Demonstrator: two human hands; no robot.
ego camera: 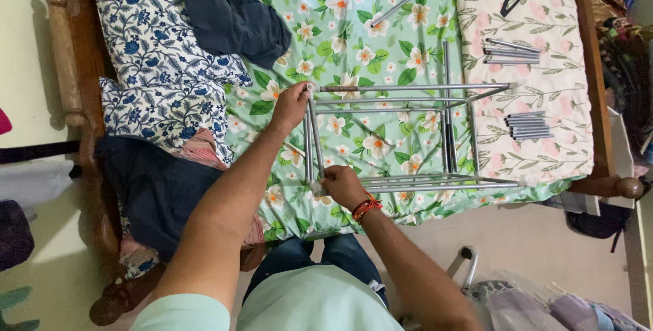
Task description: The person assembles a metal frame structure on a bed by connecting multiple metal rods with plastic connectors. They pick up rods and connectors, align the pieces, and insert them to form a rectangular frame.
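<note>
A frame of thin grey metal tubes lies on the green flowered bedsheet, joined at white corner connectors. My left hand grips the frame's far left corner connector. My right hand, with a red and orange thread band at the wrist, pinches the near left corner where several tubes meet. A short upright tube runs between the two hands.
Loose metal tubes lie in two bundles on the pink flowered sheet at right. A single tube rests further up the bed. Blue-patterned pillows, dark clothes and the wooden bed frame are at left.
</note>
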